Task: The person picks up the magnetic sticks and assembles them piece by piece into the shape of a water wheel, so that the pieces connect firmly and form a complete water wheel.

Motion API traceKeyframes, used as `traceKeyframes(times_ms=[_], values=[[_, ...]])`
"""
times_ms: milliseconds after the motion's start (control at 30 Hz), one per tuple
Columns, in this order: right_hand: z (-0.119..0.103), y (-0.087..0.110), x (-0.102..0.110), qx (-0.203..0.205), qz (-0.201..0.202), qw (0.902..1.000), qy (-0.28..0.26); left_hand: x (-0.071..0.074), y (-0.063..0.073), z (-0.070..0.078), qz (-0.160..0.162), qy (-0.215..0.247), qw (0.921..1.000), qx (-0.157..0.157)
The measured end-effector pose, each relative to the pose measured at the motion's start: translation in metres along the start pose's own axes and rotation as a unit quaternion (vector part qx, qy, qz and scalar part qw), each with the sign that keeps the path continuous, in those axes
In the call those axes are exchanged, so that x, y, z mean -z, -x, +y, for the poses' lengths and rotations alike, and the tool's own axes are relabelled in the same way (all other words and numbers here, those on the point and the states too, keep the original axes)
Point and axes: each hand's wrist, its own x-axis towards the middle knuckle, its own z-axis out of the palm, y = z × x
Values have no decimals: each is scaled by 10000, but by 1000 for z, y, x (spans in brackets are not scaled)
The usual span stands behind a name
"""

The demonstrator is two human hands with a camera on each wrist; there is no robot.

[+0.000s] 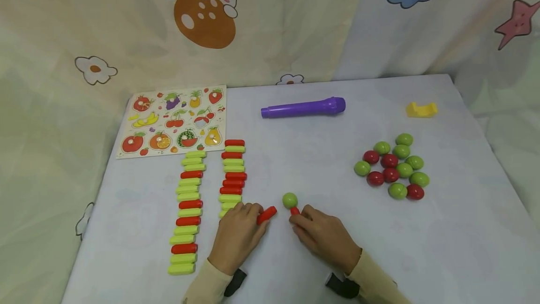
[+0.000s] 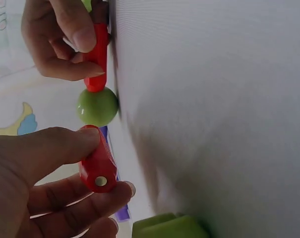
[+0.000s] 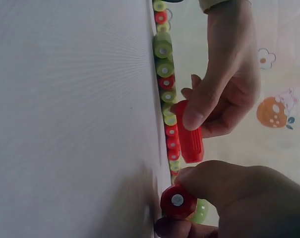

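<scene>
My left hand pinches a red magnetic rod between thumb and fingers, just above the table. A silvery round end shows on that rod in the left wrist view. My right hand pinches a second red rod, mostly covered by its fingers. This rod's far end meets a green ball on the table. In the left wrist view the left rod's tip is close to the same ball; whether they touch I cannot tell.
Two columns of red and yellow-green rods lie left of the hands. Behind them is a fruit puzzle board. A purple toy microphone lies at the back. Red and green balls cluster at right, near a yellow piece.
</scene>
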Motion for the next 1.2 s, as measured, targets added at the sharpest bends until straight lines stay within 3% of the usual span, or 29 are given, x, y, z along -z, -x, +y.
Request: traceKeyframes(times_ms=[200, 500, 800, 1000, 1200], values=[[0, 1, -1, 20, 96, 9997, -229, -5, -5, 3, -137, -227, 9996, -57], [-1, 0, -1, 189, 191, 9989, -390, -12, -6, 12, -254, 72, 9994, -237], [1, 1, 0, 68, 53, 9995, -319, -11, -6, 13, -444, 228, 9986, -168], [8, 6, 4, -410, 96, 9988, -242, 9, 8, -9, -350, 293, 9989, -110], [22, 9, 10, -664, 490, 9966, -51, 29, 39, -40, -814, 198, 9965, -25]])
